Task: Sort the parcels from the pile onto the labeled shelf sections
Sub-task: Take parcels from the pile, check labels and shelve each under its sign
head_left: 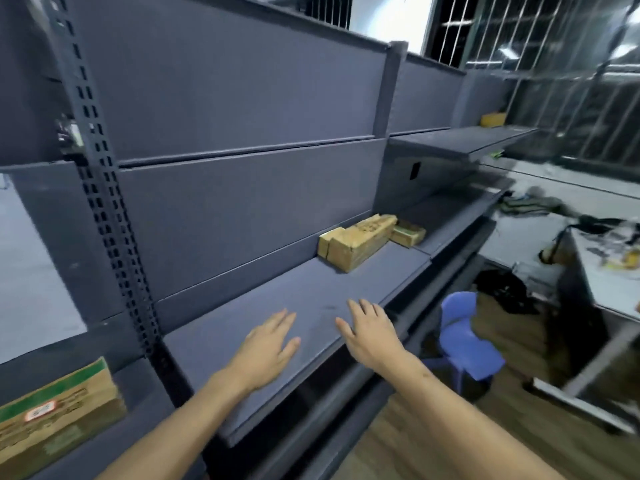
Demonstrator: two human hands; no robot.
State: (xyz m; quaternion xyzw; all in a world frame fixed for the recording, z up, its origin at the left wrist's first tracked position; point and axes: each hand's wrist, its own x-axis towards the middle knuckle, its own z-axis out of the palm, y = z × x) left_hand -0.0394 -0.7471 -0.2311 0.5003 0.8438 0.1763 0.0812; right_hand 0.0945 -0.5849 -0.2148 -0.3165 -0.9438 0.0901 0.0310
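Hands both empty: your left hand and right hand stretch side by side over the grey shelf, fingers straight and slightly apart. Three brown parcels cluster at its back, well beyond your fingertips. One yellow parcel lies on the far upper shelf, one green-topped box lower left, and one blue chair stands below.

Grey shelf, tan parcels, blue chair, green-banded brown box.

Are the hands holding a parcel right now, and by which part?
Nothing is held. The left hand and right hand are both open and flat above the grey shelf.
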